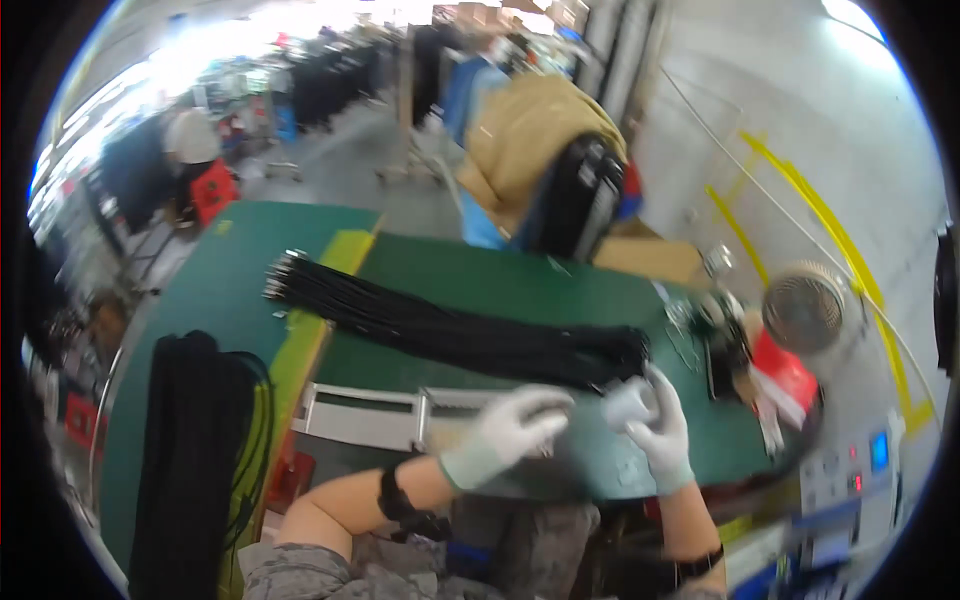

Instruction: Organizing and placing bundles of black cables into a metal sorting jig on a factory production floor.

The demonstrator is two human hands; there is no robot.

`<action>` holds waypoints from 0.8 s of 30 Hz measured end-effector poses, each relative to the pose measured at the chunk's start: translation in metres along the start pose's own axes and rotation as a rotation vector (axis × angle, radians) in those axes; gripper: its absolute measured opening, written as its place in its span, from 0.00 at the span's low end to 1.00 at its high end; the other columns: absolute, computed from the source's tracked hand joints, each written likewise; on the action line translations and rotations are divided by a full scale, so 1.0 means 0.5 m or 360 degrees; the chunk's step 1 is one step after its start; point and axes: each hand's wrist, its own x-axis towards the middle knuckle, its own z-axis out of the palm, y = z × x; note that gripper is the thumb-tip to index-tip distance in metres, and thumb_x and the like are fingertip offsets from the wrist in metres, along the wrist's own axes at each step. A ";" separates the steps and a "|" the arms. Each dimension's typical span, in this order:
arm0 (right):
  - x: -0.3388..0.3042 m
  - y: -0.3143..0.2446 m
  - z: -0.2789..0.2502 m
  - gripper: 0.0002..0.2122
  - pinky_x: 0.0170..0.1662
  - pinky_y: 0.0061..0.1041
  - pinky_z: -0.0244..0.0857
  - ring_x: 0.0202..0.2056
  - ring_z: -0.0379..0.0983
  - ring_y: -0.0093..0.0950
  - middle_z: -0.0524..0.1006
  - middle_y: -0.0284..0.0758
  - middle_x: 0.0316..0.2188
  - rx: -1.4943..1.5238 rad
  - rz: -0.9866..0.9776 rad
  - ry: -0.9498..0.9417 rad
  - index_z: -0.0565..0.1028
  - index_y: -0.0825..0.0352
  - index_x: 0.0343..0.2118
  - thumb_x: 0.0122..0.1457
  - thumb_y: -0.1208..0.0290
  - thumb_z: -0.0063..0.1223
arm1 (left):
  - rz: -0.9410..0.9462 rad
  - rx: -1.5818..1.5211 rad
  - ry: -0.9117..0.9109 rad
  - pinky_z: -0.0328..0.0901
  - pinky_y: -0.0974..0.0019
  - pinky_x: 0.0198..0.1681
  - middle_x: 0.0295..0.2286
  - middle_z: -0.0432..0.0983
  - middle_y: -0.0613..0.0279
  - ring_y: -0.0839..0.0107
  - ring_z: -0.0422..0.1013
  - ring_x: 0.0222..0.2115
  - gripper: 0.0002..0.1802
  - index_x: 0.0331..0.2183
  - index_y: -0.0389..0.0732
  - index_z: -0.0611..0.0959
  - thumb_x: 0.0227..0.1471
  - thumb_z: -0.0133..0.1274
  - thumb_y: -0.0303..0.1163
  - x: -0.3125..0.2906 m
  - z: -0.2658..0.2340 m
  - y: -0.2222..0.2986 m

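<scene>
My right hand [663, 440], in a white glove, is closed around a small pale cylinder [628, 404], which looks like a roll. It is held over the near right part of the green table [720, 425]. To its left, my gloved left hand [512, 428] is raised with thumb and fingers apart, and nothing shows between them. Just beyond both hands lies a long bundle of black cords [455, 332]. Its left end carries several shiny metal tips [285, 272]. Motion blurs the gap between my hands.
Another heap of black cords [195, 450] lies at the left, beside a yellow strip [290, 360]. A pale metal frame [360, 415] runs along the near edge. A round fan [803, 308] and red packet [785, 380] stand right. Covered goods [540, 140] stand behind the table.
</scene>
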 end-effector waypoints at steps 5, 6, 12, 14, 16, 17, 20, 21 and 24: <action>0.000 -0.009 -0.007 0.46 0.59 0.30 0.54 0.55 0.62 0.30 0.65 0.40 0.54 -0.0068 0.0041 -0.0112 0.50 0.73 0.64 0.45 0.70 0.69 | -0.0009 -0.0274 0.0139 0.65 0.67 0.51 0.43 0.74 0.58 0.71 0.71 0.44 0.21 0.50 0.33 0.74 0.56 0.54 0.31 0.016 0.014 0.021; -0.012 -0.007 -0.014 0.46 0.59 0.30 0.54 0.55 0.62 0.30 0.65 0.40 0.54 -0.0069 0.0053 -0.0087 0.50 0.73 0.64 0.45 0.70 0.69 | -0.0026 -0.0280 0.0118 0.65 0.67 0.51 0.43 0.74 0.58 0.71 0.71 0.44 0.21 0.50 0.33 0.74 0.56 0.54 0.31 0.022 0.023 0.019; -0.055 -0.014 0.014 0.47 0.58 0.31 0.59 0.55 0.64 0.31 0.67 0.41 0.53 0.0147 0.0217 -0.0342 0.47 0.71 0.65 0.47 0.68 0.68 | 0.0089 0.0319 -0.0223 0.67 0.71 0.42 0.32 0.75 0.66 0.75 0.71 0.36 0.13 0.39 0.35 0.78 0.54 0.58 0.32 0.021 0.037 0.009; -0.069 -0.005 0.023 0.47 0.57 0.32 0.60 0.55 0.65 0.32 0.67 0.42 0.53 0.0313 0.0281 -0.0392 0.47 0.71 0.65 0.47 0.67 0.68 | -0.0157 0.0148 -0.0369 0.67 0.72 0.40 0.30 0.75 0.67 0.77 0.71 0.34 0.12 0.37 0.35 0.78 0.53 0.59 0.32 0.019 0.036 0.004; -0.080 0.027 0.023 0.46 0.54 0.35 0.64 0.53 0.66 0.34 0.67 0.42 0.52 0.0726 0.0508 -0.0221 0.48 0.72 0.64 0.47 0.66 0.67 | -0.0173 0.0015 -0.0360 0.65 0.73 0.36 0.28 0.74 0.69 0.79 0.69 0.31 0.10 0.33 0.36 0.78 0.52 0.60 0.31 0.010 0.041 -0.005; -0.085 0.036 0.022 0.46 0.52 0.37 0.66 0.52 0.67 0.36 0.68 0.43 0.51 0.0930 0.0631 -0.0124 0.48 0.73 0.64 0.47 0.65 0.67 | -0.0188 -0.0060 -0.0362 0.65 0.74 0.35 0.27 0.74 0.70 0.81 0.68 0.29 0.10 0.32 0.37 0.78 0.51 0.61 0.31 0.007 0.047 -0.007; -0.096 0.051 0.019 0.43 0.49 0.39 0.69 0.50 0.69 0.37 0.69 0.43 0.50 0.0711 0.0624 -0.0250 0.50 0.74 0.63 0.49 0.64 0.66 | -0.0074 0.0080 -0.0444 0.64 0.75 0.34 0.27 0.74 0.70 0.82 0.67 0.29 0.09 0.32 0.38 0.78 0.51 0.61 0.31 0.006 0.064 -0.010; -0.097 0.058 0.017 0.42 0.48 0.39 0.70 0.49 0.70 0.37 0.69 0.43 0.50 0.0603 0.0620 -0.0309 0.50 0.74 0.63 0.50 0.64 0.65 | -0.0019 0.0151 -0.0488 0.64 0.75 0.34 0.26 0.74 0.70 0.82 0.67 0.28 0.09 0.32 0.38 0.78 0.51 0.61 0.31 0.005 0.067 -0.013; -0.082 0.061 -0.034 0.40 0.46 0.38 0.71 0.46 0.72 0.37 0.70 0.43 0.48 0.1112 0.0689 -0.0186 0.52 0.73 0.62 0.52 0.63 0.63 | -0.0042 0.0266 -0.0352 0.64 0.75 0.33 0.26 0.74 0.69 0.82 0.67 0.28 0.09 0.31 0.38 0.78 0.51 0.60 0.31 0.011 0.057 -0.012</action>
